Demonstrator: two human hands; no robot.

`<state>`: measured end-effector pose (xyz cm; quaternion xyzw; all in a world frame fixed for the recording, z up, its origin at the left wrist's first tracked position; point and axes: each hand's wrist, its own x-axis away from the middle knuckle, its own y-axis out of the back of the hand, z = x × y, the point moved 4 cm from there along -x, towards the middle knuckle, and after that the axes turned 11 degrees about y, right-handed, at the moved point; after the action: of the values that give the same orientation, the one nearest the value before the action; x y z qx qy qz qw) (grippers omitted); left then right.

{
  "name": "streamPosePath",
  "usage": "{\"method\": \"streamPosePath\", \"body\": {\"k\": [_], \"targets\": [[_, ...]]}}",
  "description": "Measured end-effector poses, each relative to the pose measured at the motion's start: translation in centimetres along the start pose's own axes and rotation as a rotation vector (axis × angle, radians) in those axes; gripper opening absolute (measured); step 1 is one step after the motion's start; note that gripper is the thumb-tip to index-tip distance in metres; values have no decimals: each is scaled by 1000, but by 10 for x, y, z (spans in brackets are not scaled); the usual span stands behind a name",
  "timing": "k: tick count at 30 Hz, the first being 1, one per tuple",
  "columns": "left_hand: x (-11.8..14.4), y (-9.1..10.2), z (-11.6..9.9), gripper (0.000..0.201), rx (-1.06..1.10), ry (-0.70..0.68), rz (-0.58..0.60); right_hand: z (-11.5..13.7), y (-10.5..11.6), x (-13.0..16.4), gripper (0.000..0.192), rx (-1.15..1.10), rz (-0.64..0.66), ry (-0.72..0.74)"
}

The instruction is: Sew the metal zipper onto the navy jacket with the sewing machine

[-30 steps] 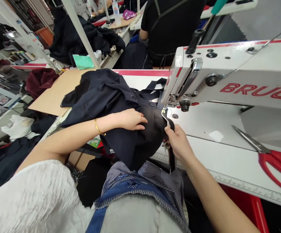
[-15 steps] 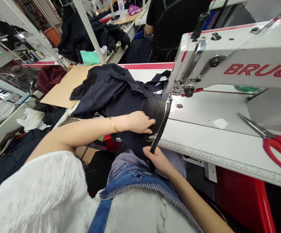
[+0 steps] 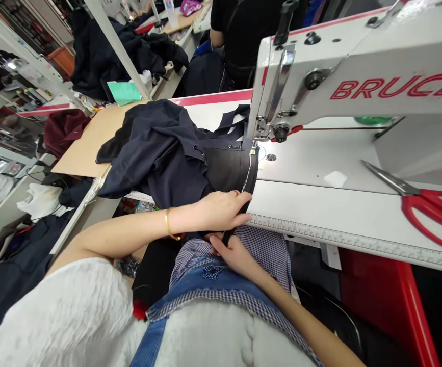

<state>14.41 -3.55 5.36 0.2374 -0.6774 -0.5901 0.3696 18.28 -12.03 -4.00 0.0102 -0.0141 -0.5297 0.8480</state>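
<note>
my right hand sits low by my lap, fingers pinched on the bottom end of the zipper, and just above it my left hand lies flat with fingers together, pressing the dark fabric at the table edge. the zipper runs up along the fabric's edge to the sewing machine, with red scissors off to the right and another person's back beyond.

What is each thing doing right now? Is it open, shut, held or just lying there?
Zipper: closed, under the machine's foot.
Dark garment: bunched on the table.
Left hand: pressing the garment.
Right hand: pinching the zipper's lower end.
Scissors: shut, lying flat.
</note>
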Motion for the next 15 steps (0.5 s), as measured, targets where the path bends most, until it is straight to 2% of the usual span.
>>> {"method": "streamPosePath", "body": {"k": [3,5,7,9,12,13,15], "targets": [[-6,-17,-8,55,-41,117,-9,21,-3,3,35,150,19,158],[-6,-26,-2,53,-26,195,-13,20,-6,6,37,166,28,170],[-5,-32,8,49,72,253,-18,6,-7,11,43,103,-30,101],[-4,-34,16,47,190,286,-26,-15,-8,18,55,-31,-141,-31],[-2,-34,14,39,261,301,-44,-40,-9,24,72,-228,-276,-225],[-1,-33,11,34,251,313,-53,-42,-9,21,72,-235,-274,-244],[0,-31,4,21,219,360,-81,-32,-11,-1,58,-93,-108,-153]]}}
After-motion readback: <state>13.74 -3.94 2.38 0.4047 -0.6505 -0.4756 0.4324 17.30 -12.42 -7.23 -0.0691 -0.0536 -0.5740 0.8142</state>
